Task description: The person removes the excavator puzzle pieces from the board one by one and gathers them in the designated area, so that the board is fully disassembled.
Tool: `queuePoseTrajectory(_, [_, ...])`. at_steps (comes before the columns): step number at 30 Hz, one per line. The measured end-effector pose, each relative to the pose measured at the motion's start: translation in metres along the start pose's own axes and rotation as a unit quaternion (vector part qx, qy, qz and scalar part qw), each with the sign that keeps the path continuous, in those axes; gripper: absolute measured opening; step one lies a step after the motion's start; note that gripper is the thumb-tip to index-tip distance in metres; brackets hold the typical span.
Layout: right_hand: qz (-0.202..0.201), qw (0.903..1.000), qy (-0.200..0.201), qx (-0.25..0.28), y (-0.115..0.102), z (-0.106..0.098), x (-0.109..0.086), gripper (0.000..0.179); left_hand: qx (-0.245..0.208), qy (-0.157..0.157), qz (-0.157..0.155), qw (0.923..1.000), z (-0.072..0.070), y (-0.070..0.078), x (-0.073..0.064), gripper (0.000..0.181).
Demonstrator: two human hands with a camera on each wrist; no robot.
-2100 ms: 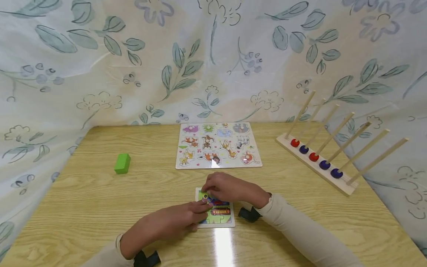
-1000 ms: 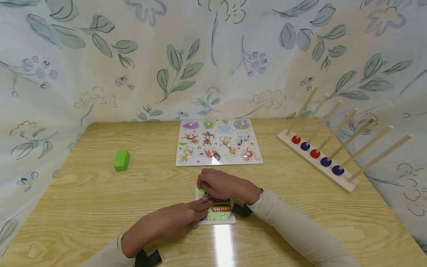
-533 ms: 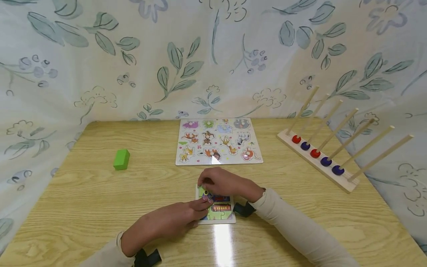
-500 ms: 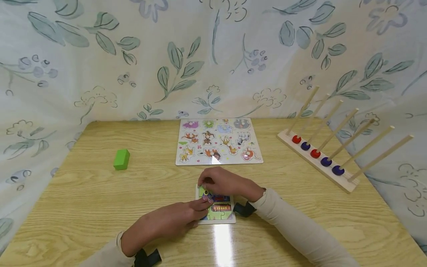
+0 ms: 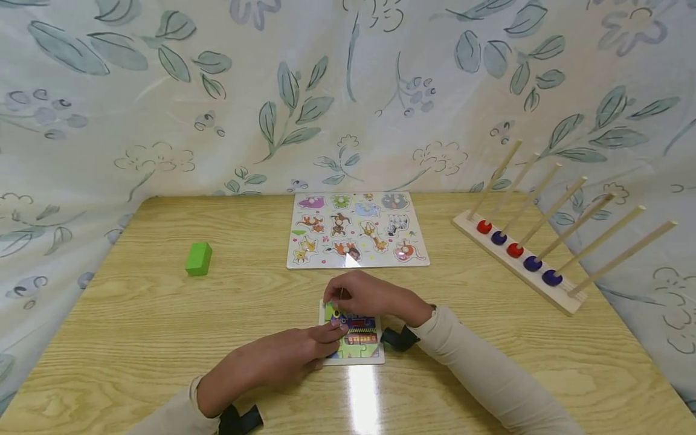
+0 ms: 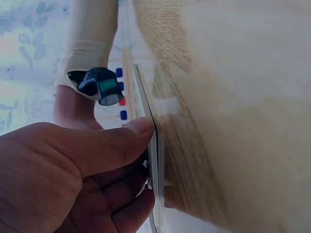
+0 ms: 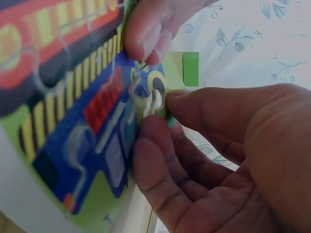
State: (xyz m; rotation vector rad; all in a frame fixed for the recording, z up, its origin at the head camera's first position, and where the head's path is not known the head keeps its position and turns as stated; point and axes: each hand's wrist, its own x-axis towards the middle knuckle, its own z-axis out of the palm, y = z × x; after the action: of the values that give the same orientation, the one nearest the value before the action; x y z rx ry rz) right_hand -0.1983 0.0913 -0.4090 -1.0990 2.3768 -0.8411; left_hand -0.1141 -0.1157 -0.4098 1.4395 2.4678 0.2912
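A small jigsaw puzzle (image 5: 361,350) with a colourful vehicle picture and a pale frame lies at the near middle of the table. My left hand (image 5: 288,356) rests across its left side, with straight fingers pressing on the picture. In the left wrist view the thumb (image 6: 138,126) meets the edge of the puzzle board (image 6: 154,174), and the lower fingers bend beside it. Over the top left corner, my right hand (image 5: 370,296) pinches a puzzle piece (image 7: 157,80) with a yellow ring on it. A gap shows beside that piece; the fingers hide part of it.
Behind the hands lies a white animal peg puzzle (image 5: 356,232). A green block (image 5: 199,258) sits at the left. On the right stands a wooden rack (image 5: 516,263) with tall pegs and red and blue beads. A floral cloth (image 5: 348,96) hangs behind the table.
My right hand has shifted slightly up and left over the puzzle's top left corner since two seconds ago, then barely moves. The left hand stays on the puzzle; the view tilts slightly.
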Motion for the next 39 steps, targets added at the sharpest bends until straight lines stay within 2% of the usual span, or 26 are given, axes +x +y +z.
queuePoseTrajectory(5, [-0.005, 0.9993, -0.004, 0.036, 0.002, -0.001, -0.002, 0.011, -0.005, 0.003, 0.001, 1.0, -0.001, 0.001, 0.0, 0.036])
queuePoseTrajectory(8, [-0.004, 0.9975, 0.005, 0.071, 0.008, -0.002, -0.004, 0.013, -0.001, 0.009, 0.007, 0.9999, -0.001, 0.001, 0.0, 0.031])
queuePoseTrajectory(13, [-0.009, 0.9943, 0.022, 0.104, 0.017, -0.007, -0.007, 0.015, 0.003, 0.019, 0.013, 0.9997, -0.001, 0.002, -0.001, 0.033])
queuePoseTrajectory(20, [-0.012, 0.9898, 0.034, 0.138, 0.023, -0.02, -0.017, 0.02, -0.034, 0.004, -0.014, 0.9993, -0.002, 0.004, -0.001, 0.041])
queuePoseTrajectory(26, [0.009, 0.9913, 0.058, 0.117, 0.032, -0.033, -0.03, 0.02, -0.042, 0.016, -0.009, 0.9989, -0.002, 0.005, 0.0, 0.037])
queuePoseTrajectory(31, [0.006, 0.9941, 0.067, 0.084, 0.038, -0.044, -0.043, 0.019, -0.036, 0.023, -0.003, 0.9991, -0.002, 0.005, 0.002, 0.03])
queuePoseTrajectory(39, [0.012, 0.9925, 0.084, 0.088, 0.052, -0.054, -0.058, 0.019, -0.047, 0.013, -0.013, 0.9987, -0.002, 0.007, 0.003, 0.034])
